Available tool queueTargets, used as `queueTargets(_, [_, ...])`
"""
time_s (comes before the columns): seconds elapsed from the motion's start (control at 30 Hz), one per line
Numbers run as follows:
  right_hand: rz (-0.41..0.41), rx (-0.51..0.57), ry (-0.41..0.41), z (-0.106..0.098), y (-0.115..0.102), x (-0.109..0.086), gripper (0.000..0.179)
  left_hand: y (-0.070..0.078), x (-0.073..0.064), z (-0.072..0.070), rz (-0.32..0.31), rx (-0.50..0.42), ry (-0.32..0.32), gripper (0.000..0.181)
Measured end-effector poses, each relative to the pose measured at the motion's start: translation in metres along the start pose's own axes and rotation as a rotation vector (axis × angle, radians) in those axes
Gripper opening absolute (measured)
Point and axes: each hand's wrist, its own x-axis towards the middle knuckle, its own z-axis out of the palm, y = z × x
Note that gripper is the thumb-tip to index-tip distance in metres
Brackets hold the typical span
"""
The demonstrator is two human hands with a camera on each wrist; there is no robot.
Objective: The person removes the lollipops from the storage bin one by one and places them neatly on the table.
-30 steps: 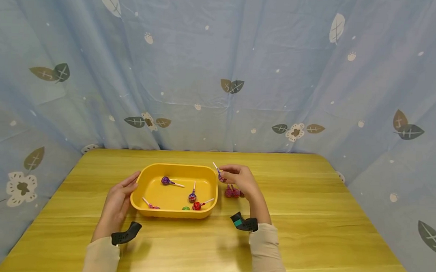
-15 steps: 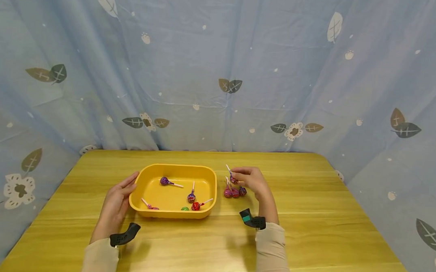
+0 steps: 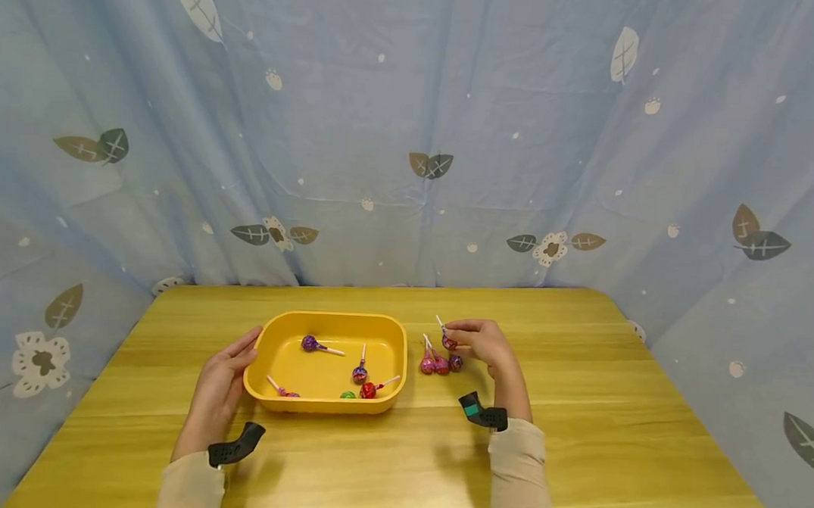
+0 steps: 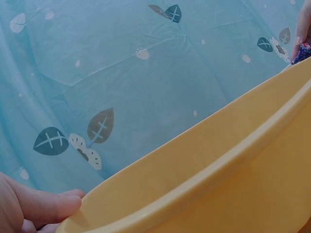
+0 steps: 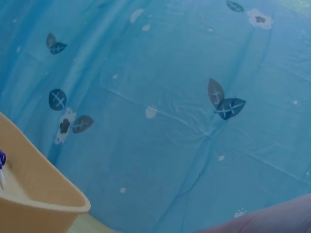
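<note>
A yellow tray (image 3: pixel 265 339) sits on the wooden table (image 3: pixel 605 414) and holds several lollipops, among them a purple one (image 3: pixel 310 344) and a red one (image 3: pixel 368 390). My left hand (image 3: pixel 220 382) rests flat against the tray's left wall (image 4: pixel 204 165), fingers straight. Right of the tray my right hand (image 3: pixel 480 343) pinches a lollipop (image 3: pixel 447 340) by its head, stick pointing up and left. Just below it a small cluster of lollipops (image 3: pixel 439 363) lies on the table. The right wrist view catches only the tray's corner (image 5: pixel 43 194) and curtain.
A blue curtain with leaf prints (image 3: pixel 412 133) hangs around the table's back and sides. Black camera mounts sit on both wrists (image 3: pixel 235 447) (image 3: pixel 483 413). Bare wood spreads to the right and front of the tray.
My right hand has carried the lollipop from above the tray's right rim to the right, over the cluster on the table. The left hand has stayed on the tray.
</note>
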Motion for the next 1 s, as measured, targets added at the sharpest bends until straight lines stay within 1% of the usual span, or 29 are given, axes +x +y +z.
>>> queueTargets(0.17, [-0.013, -0.03, 0.008, -0.009, 0.006, -0.001, 0.029, -0.003, 0.0, 0.0, 0.009, -0.001, 0.003, 0.053])
queueTargets(0.37, [-0.007, -0.11, 0.012, -0.019, 0.011, -0.005, 0.031, -0.004, 0.001, 0.0, 0.011, 0.022, 0.005, 0.053])
queueTargets(0.53, [-0.01, -0.15, 0.024, -0.023, 0.017, -0.007, 0.031, -0.002, 0.002, -0.001, 0.011, 0.002, 0.005, 0.053])
queueTargets(0.77, [0.008, -0.167, 0.07, -0.022, 0.028, -0.006, 0.027, -0.001, 0.001, -0.002, -0.007, 0.009, 0.009, 0.052])
queueTargets(1.0, [-0.004, -0.152, 0.072, -0.021, 0.034, -0.006, 0.027, -0.002, 0.001, -0.002, -0.008, 0.024, 0.015, 0.052])
